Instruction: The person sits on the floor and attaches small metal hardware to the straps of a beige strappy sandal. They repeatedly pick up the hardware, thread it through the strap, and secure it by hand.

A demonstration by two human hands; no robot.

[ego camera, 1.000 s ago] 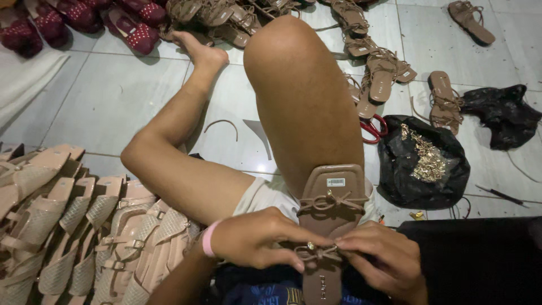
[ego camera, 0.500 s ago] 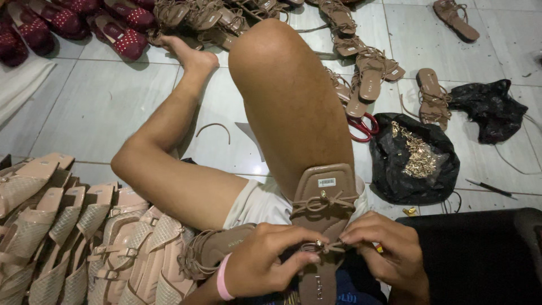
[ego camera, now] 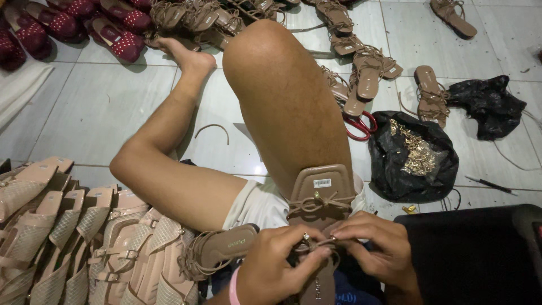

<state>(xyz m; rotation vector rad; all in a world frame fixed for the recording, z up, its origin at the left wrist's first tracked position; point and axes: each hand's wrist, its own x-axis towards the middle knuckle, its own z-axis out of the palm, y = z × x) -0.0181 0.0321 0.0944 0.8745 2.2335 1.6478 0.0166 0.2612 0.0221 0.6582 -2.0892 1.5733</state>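
Pale floor tiles (ego camera: 73, 113) stretched under everything, and the person sat on them with one leg folded flat and the other knee (ego camera: 271, 62) raised. At far left, dark red shoes (ego camera: 107, 34) lay along the top edge, and below them a stack of beige sandals (ego camera: 68, 237) leaned in rows against one another. Just right of that stack a brown strappy sandal (ego camera: 220, 251) rested beside the thigh. The left hand (ego camera: 276, 265), with a pink band at the wrist, pinched the thin straps of a brown sandal (ego camera: 319, 195) that lay along the lap with its toe against the raised leg. The right hand (ego camera: 370, 248) met it from the other side, fingertips closed on the same straps at a small gold bead (ego camera: 306, 236). Farther right, red-handled scissors (ego camera: 361, 125) lay near a black bag (ego camera: 412, 164) holding gold trinkets (ego camera: 416, 151). More brown sandals (ego camera: 367, 79) were scattered above it, and a crumpled black bag (ego camera: 485, 104) lay at the far right.
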